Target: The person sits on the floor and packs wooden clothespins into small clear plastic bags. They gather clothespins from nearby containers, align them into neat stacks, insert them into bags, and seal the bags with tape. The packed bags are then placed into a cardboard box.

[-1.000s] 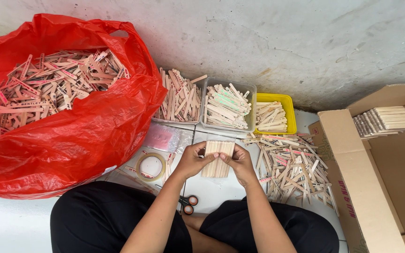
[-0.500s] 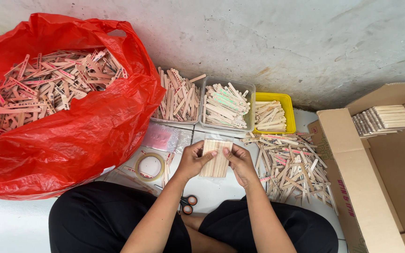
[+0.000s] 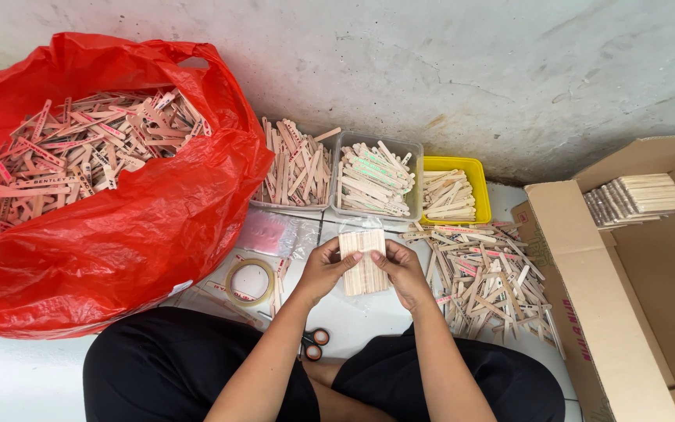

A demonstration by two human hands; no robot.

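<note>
A flat bundle of pale wooden sticks point(image 3: 363, 261) is pinched in the middle of the frame between the left hand point(image 3: 323, 270) and the right hand point(image 3: 404, 271), fingers curled on each side. A big red plastic bag point(image 3: 134, 234) full of sticks is seen at the left, and a brown cardboard box point(image 3: 587, 297) at the right.

A pale tiled floor point(image 3: 9, 383) carries everything. On it, at the left, sits a bulging red plastic bag point(image 3: 126, 242) filled with flat wooden sticks. Against the wall stand two clear plastic tubs point(image 3: 336, 168) and a small yellow plastic tray point(image 3: 480, 176), all holding sticks. A loose pile of wooden sticks point(image 3: 490, 285) lies beside an open brown cardboard box point(image 3: 587, 312). A tape roll point(image 3: 250, 281) and red-handled scissors point(image 3: 316, 342) lie nearby.
</note>
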